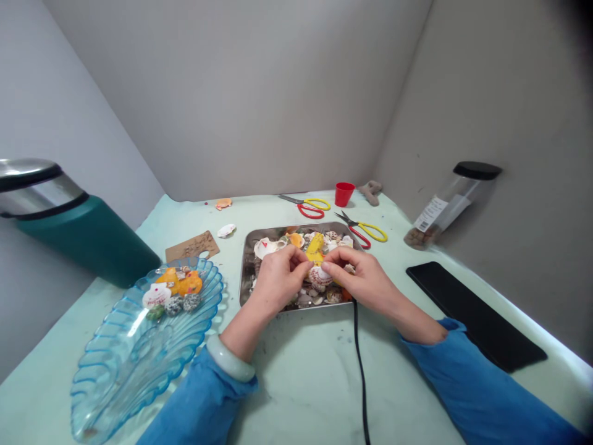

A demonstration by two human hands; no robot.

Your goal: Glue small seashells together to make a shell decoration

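Note:
A ribbed seashell (319,278) with reddish-brown bands sits between my hands, over a metal tray (243,272) full of shells. My left hand (283,277) has thumb and fingers pinched at its left edge. From the other side, my right hand (356,273) grips it between thumb and forefinger. Just behind the fingertips is a yellow piece (315,242) with dark specks, lying among the shells. White shell pieces (269,247) and an orange shell (295,239) show at the tray's back left. My hands cover part of the tray's contents.
At left, a blue scalloped dish (152,346) holds shells and stones, beside a teal bottle (88,238). Two pairs of scissors (308,207) and a red cup (344,194) are behind the tray. A clear jar (445,210) and black slab (472,315) stand right. A black cable (360,371) runs frontward.

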